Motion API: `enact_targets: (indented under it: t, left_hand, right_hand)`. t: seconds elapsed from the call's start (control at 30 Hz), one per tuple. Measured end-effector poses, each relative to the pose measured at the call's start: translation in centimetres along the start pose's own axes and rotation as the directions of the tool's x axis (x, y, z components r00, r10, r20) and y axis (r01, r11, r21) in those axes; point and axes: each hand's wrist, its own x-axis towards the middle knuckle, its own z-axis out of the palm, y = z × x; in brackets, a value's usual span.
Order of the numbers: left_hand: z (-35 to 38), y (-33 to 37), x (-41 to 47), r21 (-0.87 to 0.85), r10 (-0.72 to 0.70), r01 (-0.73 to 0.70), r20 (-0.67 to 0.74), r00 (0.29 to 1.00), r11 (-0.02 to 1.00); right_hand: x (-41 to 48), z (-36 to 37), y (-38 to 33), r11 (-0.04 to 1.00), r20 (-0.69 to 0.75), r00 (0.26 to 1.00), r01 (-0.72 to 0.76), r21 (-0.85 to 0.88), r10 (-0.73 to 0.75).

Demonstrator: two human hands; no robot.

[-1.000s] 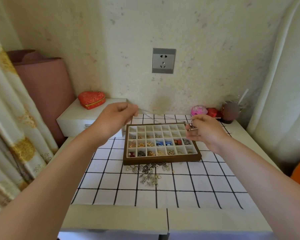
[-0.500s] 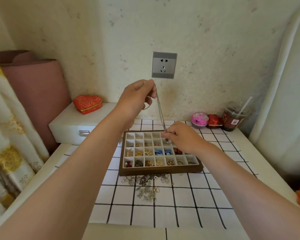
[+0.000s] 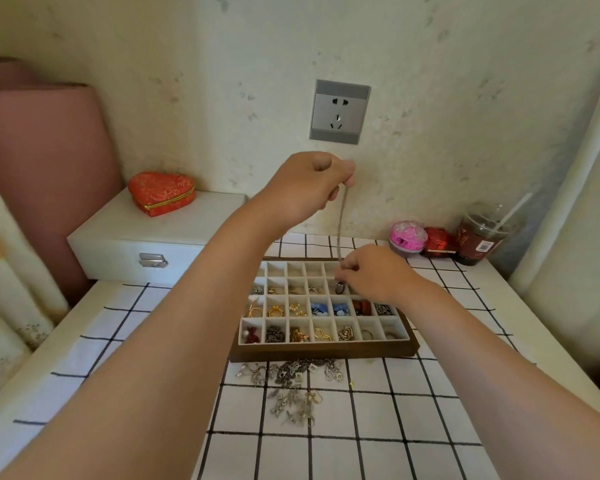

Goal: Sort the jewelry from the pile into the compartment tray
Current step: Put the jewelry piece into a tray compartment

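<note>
Checked surface [image 3: 361, 455], speckled wall [image 3: 465, 98]. Chain [image 3: 342, 223] vertical over tray [image 3: 323, 353]: left hand [image 3: 309, 185] pinching top, right hand [image 3: 374, 275] pinching bottom.

Red heart box [image 3: 160, 192] atop white case [image 3: 146, 244]; wall socket [image 3: 339, 111]; iced drink [image 3: 478, 239].

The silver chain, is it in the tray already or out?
Mostly out: the chain hangs from the left hand to the right hand, only its pendant down at the compartment tray.

I can read nothing here: the label [image 3: 483, 244] on the drink cup [image 3: 478, 226], right of my right grip [image 3: 373, 273], is too small.
</note>
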Motion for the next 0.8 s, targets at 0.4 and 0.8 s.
enact_targets:
  t: [0.4,0.8]
  left_hand:
    - [1.8,-1.9,0.0,0.289,-0.068,-0.002,0.232,0.97,0.957]
    - [1.5,-5.4,-0.2,0.525,-0.286,0.104,0.277,0.917,0.844]
  right_hand:
    - [-0.5,-2.3,-0.9,0.909,0.006,0.996,0.077,0.41,-0.087]
    - [0.3,-0.4,1.0,0.986,0.046,0.999,0.021,0.163,-0.029]
